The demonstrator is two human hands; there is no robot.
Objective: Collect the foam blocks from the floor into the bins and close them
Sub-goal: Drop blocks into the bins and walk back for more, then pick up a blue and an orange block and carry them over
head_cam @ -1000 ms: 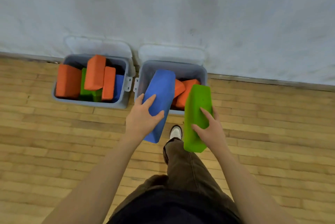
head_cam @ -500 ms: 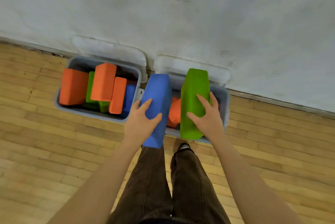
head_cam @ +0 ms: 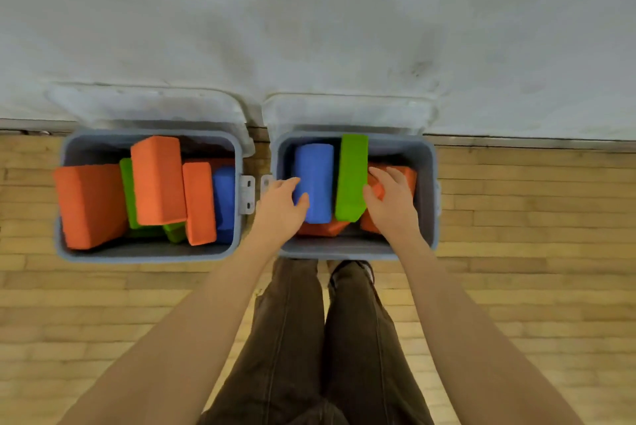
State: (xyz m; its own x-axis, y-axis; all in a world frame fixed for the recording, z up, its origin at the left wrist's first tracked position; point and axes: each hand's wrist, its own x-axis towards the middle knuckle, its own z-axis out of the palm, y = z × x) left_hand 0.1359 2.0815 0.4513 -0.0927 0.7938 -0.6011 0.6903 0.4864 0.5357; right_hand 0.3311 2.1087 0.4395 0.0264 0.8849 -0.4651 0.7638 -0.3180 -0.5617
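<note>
Foam blocks fill both grey bins, which sit side by side on a wooden plank floor (head_cam: 516,252) against a pale, scuffed wall (head_cam: 309,12) that takes up the upper half of the frame.

Look at the left bin (head_cam: 144,254) first: a large orange block (head_cam: 89,204) leans at its left end, a second orange block (head_cam: 158,180) stands tall in the middle, a third, narrower orange block (head_cam: 199,202) sits right of that, with a green block (head_cam: 127,190) wedged between them and a blue one (head_cam: 224,204) against the right wall. Its lid (head_cam: 148,108) is tipped back open against the wall.

In the right bin (head_cam: 426,184), a blue block (head_cam: 315,182) and a green block (head_cam: 351,177) lie side by side on top of orange blocks (head_cam: 323,228). Your left hand (head_cam: 280,208) grips the near left end of the blue block, thumb curled over its top. Your right hand (head_cam: 392,201) rests just right of the green block, fingers spread and lightly bent over an orange piece (head_cam: 409,173); you can't tell whether it grips anything. This bin's lid (head_cam: 347,113) is also open against the wall.

The two bins nearly touch at their latches (head_cam: 247,194) in the centre. Bare floor runs to the left, right and lower edges of the frame, and your legs in brown trousers (head_cam: 320,338) stand just below the right bin.
</note>
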